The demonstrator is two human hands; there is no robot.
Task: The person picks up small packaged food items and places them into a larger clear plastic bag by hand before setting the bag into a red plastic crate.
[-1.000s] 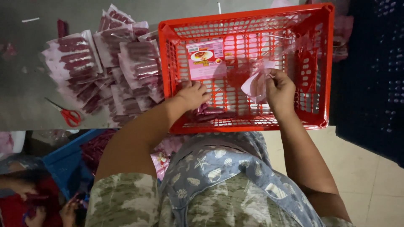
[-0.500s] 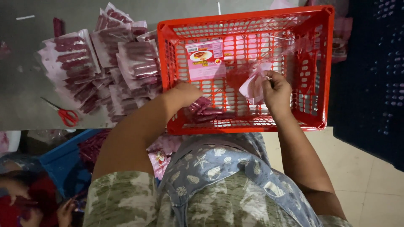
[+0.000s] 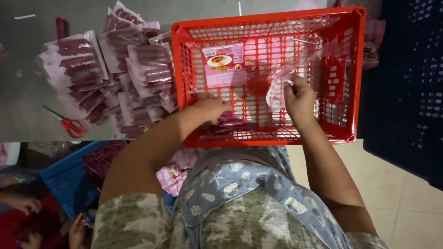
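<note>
Head view, right hand [image 3: 300, 97] raised (fisted), clear bag [image 3: 278, 87]

You have one view only, from the camera on your head, looking almost straight down over your chest and forearms. It sits close: your patterned clothing fills the lower frame, and the red basket [image 3: 267, 74] on the grey desk [image 3: 27, 101] lies right ahead at the top. The floor shows at lower right, a blue crate [image 3: 60, 175] at lower left.
</note>
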